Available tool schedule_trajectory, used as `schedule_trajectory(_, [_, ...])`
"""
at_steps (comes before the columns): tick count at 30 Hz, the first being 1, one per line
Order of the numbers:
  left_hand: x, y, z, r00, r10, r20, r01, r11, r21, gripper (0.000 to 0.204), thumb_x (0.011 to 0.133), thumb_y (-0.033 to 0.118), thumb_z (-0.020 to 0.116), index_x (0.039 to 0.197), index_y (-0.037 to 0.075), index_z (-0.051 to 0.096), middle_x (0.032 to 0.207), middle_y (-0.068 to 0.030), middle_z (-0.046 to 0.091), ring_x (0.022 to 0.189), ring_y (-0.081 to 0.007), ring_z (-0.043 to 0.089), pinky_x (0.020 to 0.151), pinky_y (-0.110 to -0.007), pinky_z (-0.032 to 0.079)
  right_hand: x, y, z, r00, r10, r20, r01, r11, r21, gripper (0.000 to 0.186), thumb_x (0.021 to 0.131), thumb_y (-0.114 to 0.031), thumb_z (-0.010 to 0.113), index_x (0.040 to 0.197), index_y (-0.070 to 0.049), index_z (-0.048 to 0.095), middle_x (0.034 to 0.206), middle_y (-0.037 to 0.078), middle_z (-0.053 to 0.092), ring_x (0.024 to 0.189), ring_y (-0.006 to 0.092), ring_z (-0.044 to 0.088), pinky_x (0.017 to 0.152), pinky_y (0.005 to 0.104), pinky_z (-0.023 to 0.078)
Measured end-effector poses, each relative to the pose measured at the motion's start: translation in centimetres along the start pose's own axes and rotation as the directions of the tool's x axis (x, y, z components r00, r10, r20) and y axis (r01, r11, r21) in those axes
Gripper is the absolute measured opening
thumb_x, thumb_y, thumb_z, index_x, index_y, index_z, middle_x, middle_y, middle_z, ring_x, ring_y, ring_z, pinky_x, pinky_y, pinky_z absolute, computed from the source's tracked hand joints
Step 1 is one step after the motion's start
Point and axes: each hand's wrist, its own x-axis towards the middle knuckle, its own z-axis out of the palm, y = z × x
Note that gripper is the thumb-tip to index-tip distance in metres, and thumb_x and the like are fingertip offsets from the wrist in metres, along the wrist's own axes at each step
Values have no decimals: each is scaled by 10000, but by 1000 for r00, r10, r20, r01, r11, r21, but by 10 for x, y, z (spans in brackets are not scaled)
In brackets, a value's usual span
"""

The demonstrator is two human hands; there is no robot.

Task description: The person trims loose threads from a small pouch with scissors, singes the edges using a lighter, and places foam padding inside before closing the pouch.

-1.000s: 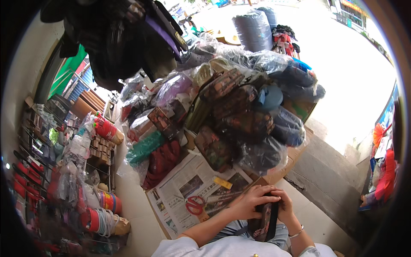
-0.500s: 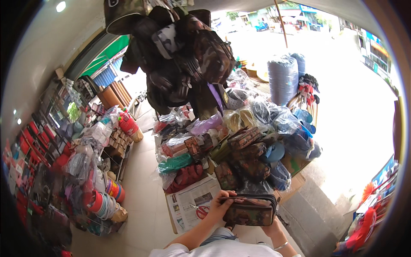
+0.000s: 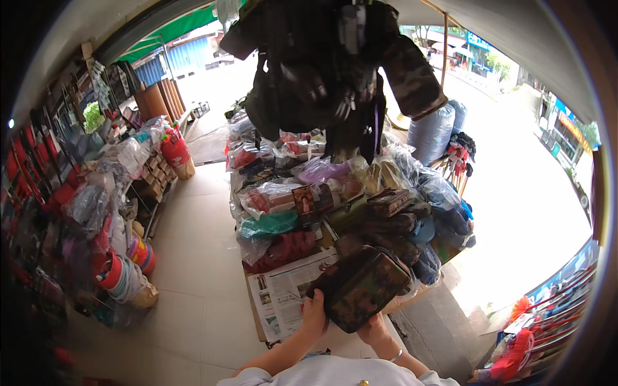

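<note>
Just in front of my body I hold a camouflage pouch [image 3: 368, 286] between both hands. It is tilted, with its patterned face turned up and a dark side toward the left. My left hand [image 3: 314, 313] grips its lower left edge, thumb along the side. Under the near right corner, my right hand [image 3: 374, 329] grips it too, its fingers partly hidden. Beyond the pouch lies a heap of goods with more camouflage bags [image 3: 388, 224], and a spread newspaper [image 3: 273, 297] lies to the left of it.
Dark backpacks [image 3: 322, 71] hang low over the heap, which holds plastic-wrapped shoes [image 3: 386, 177] and a green bundle [image 3: 270, 222]. Shelves with a red bucket [image 3: 109, 270] stand left. Red-tasselled long-handled goods [image 3: 515, 354] lean at the lower right.
The pouch has turned from lying level to a slant, and its patterned face now points up. My left hand has shifted to its side. The view has swung, moving the hanging backpacks rightward.
</note>
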Motion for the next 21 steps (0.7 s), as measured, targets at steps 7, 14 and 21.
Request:
schedule_trajectory(7, [35, 129, -102, 959, -264, 99, 282, 905, -320, 560, 964, 437, 511, 1374, 65, 428, 1345, -90, 531, 1259, -239, 483, 1096, -403, 334, 68, 115, 79, 1000, 7, 26, -5, 998, -70, 925, 672, -468, 845, 1380, -57, 412, 1362, 74, 480, 1287, 250, 446, 1091, 433, 365])
schedule_trajectory(14, [88, 178, -199, 876, -472, 101, 482, 866, -135, 506, 951, 335, 532, 1329, 6, 469, 1314, -115, 562, 1219, -249, 525, 1082, -398, 348, 116, 164, 127, 998, 16, -53, -18, 999, -49, 909, 731, -553, 760, 1436, -113, 389, 1448, 92, 426, 1321, 297, 418, 1108, 479, 338])
schedule_trajectory(21, [146, 243, -197, 798, -603, 15, 520, 701, 488, 536, 872, 223, 675, 1320, 4, 481, 1265, -111, 580, 1164, -249, 552, 1040, -384, 367, 159, 183, 131, 979, -45, -201, 75, 987, 143, 922, 733, -485, 777, 1443, -69, 360, 1454, 127, 418, 1320, 326, 417, 1109, 498, 332])
